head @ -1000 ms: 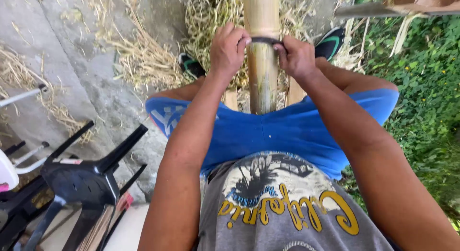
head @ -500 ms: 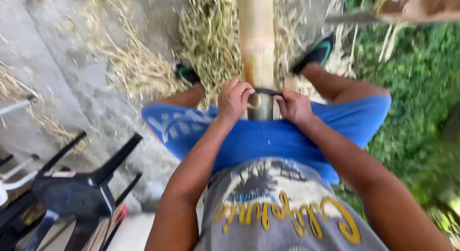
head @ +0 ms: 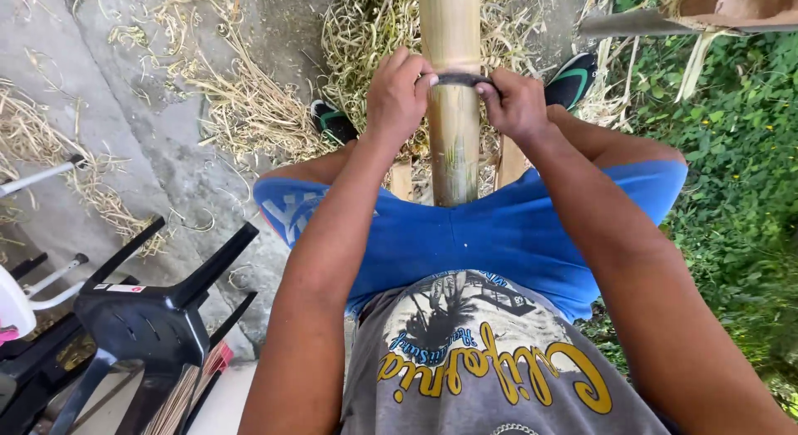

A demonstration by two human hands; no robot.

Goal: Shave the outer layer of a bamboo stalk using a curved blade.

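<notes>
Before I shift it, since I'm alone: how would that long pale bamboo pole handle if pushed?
The long pale bamboo pole looks stiff; it runs straight between the knees. Being round, it would likely roll sideways once freed. Its skin shines, so it may be slippery where the left hand and right hand grip.

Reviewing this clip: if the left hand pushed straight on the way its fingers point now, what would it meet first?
The left hand grips one end of a dark curved blade laid across the bamboo pole, fingers pointing inward at the pole. Going on, it would likely press into the pole at once; the right hand lies beyond.
</notes>
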